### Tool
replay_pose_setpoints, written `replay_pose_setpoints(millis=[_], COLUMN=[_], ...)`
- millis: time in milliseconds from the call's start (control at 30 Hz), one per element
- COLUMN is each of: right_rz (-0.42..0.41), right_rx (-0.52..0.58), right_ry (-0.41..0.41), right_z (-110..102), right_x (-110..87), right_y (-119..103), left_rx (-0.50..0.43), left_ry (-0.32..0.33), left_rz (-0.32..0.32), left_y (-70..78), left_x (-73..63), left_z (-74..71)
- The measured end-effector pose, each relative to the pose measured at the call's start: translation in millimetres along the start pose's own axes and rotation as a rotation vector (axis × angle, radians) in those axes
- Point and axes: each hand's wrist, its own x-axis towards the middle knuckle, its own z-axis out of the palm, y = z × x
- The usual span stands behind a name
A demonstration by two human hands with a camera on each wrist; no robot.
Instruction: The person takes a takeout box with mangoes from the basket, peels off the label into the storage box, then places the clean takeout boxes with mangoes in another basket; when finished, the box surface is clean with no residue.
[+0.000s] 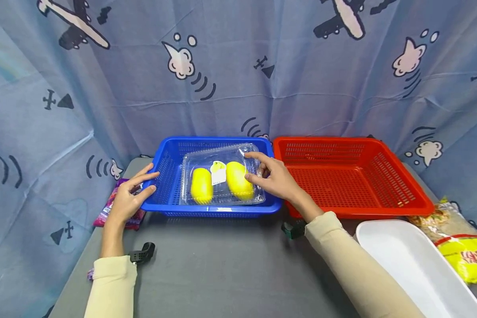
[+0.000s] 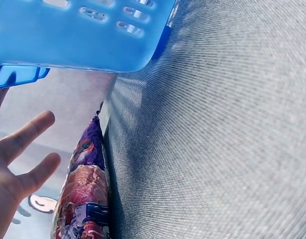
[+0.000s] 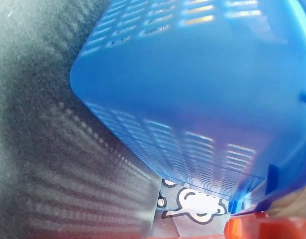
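Observation:
A blue plastic basket (image 1: 209, 209) stands on the table, and a clear plastic box (image 1: 222, 154) lies tilted inside it. Through the lid show two yellow fruits (image 1: 201, 185) and a white label (image 1: 218, 173). My left hand (image 1: 129, 196) is at the basket's left rim, fingers spread, with the fingertips over the edge. In the left wrist view its fingers (image 2: 28, 132) stand apart below the basket wall. Over the right end of the box is my right hand (image 1: 276, 176), thumb and forefinger apart and bent loosely above the lid.
A red basket (image 1: 353, 212) stands right of the blue one. In front of it is a white tray (image 1: 405, 260), with a yellow-and-clear food bag (image 1: 467, 251) beside it. A purple snack packet (image 1: 111, 207) lies by the left hand. A patterned curtain (image 1: 230, 57) hangs behind.

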Motion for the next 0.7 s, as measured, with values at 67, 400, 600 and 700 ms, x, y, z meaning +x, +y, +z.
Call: replay_pose_setpoints(millis=[67, 400, 600, 700], right_rz=[0.003, 0.039, 0.023, 0.014], right_rx=[0.022, 0.071, 0.182, 0.222], right_ry=[0.013, 0.069, 0.087, 0.096], right_z=[-1, -5, -15, -27], right_x=[-1.7, -11.9, -17.5, -21.1], right_y=[0, -2, -5, -8], left_rx=[-0.009, -0.019, -0.005, 0.004], left_ry=[-0.003, -0.004, -0.001, -0.002], left_rz=[-0.004, -0.013, -0.009, -0.012], left_y=[0.4, 2.4, 3.7, 3.8], left_x=[0.2, -0.5, -1.4, -2.1], left_z=[0.6, 3.4, 2.5, 1.8])
